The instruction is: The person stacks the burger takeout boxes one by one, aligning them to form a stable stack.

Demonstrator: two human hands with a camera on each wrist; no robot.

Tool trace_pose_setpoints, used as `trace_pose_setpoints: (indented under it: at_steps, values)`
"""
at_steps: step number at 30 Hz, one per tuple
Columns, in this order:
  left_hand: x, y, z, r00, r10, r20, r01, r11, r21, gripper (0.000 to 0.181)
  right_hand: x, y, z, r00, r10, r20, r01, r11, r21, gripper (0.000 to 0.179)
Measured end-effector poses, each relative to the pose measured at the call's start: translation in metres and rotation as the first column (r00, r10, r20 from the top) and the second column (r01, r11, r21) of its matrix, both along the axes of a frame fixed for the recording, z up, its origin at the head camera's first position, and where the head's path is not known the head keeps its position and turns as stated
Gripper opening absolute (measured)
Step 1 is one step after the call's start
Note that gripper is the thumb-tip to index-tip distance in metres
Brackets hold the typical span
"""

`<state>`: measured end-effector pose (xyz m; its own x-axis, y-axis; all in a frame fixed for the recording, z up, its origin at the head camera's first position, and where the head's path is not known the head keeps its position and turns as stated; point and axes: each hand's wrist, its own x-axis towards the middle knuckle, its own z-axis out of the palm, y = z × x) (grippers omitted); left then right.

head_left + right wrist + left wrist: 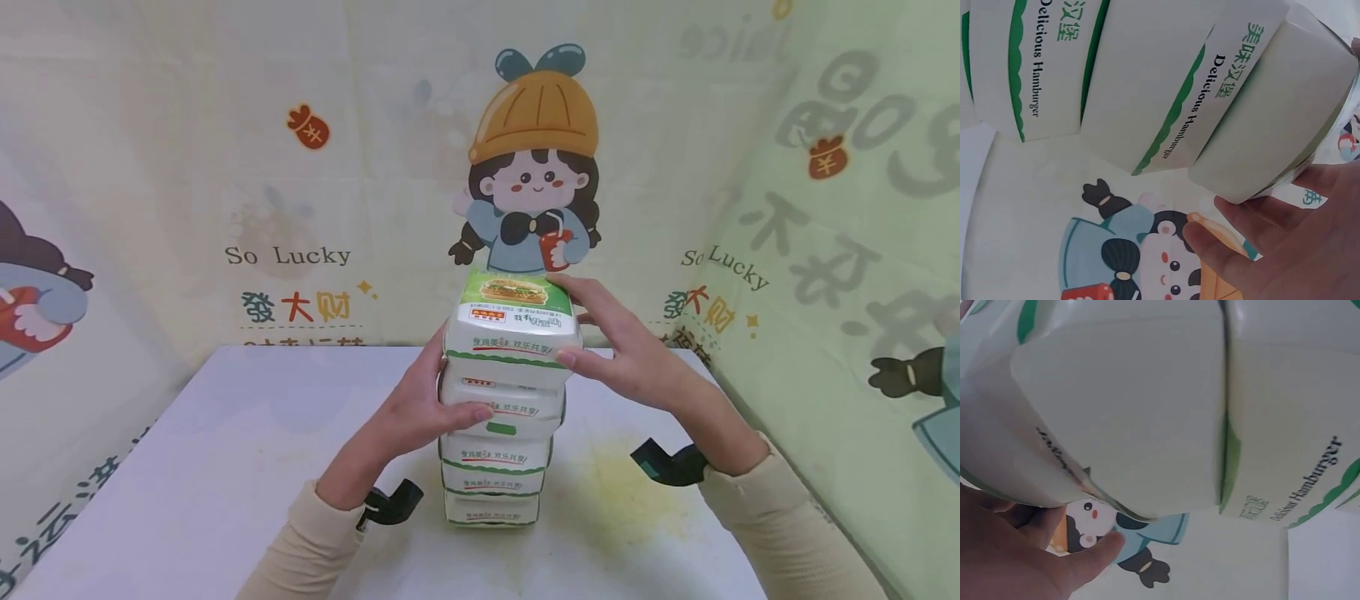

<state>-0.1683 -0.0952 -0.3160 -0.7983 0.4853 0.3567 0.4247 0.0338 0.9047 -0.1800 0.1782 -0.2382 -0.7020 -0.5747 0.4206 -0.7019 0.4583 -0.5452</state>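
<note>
Several white and green cardboard hamburger boxes stand in one tall, slightly uneven stack in the head view. My right hand (633, 358) holds the top hamburger box (517, 321) from its right side, thumb at the front corner and fingers at the far top edge. My left hand (408, 408) grips the stack from the left, with its thumb across the front of the second box (528, 404). The fingers behind that side are mostly hidden. In the right wrist view, fingertips touch the end of the top box (1279, 106). Lower boxes (491, 510) rest on the table.
The stack stands on a white table (262, 450) with a yellowish stain (630, 492) to its right. Behind and at the right hangs a printed cloth (405, 167) with cartoon figures and lettering. Dark straps (671, 462) sit at both wrists.
</note>
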Motion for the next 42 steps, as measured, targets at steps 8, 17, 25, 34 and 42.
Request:
trace_pose_setpoints:
  at_steps: [8, 17, 25, 34, 42]
  values:
    - [0.008, 0.001, 0.011, 1.000, 0.014, 0.005, -0.014, 1.000, 0.020, 0.088, 0.001, -0.001, 0.008, 0.998, 0.054, 0.043, -0.050, 0.994, -0.092, 0.070]
    - [0.014, 0.001, 0.013, 1.000, 0.002, -0.007, -0.002, 0.998, 0.070, 0.093, 0.006, -0.002, 0.013, 0.998, 0.044, 0.037, -0.040, 0.995, -0.093, 0.070]
    - [0.015, -0.001, 0.010, 0.989, 0.090, -0.117, -0.089, 0.996, 0.010, 0.106, 0.010, -0.002, 0.014, 0.996, 0.052, 0.078, -0.043, 0.993, -0.108, 0.078]
    - [0.014, -0.005, 0.005, 0.987, 0.073, -0.143, -0.078, 0.997, -0.027, 0.112, 0.013, -0.003, 0.013, 0.998, 0.018, 0.060, -0.012, 0.995, -0.096, 0.085]
    - [0.015, -0.006, 0.005, 0.985, 0.085, -0.150, -0.094, 0.994, -0.054, 0.114, 0.015, -0.001, 0.014, 0.998, 0.026, 0.049, -0.020, 0.993, -0.113, 0.089]
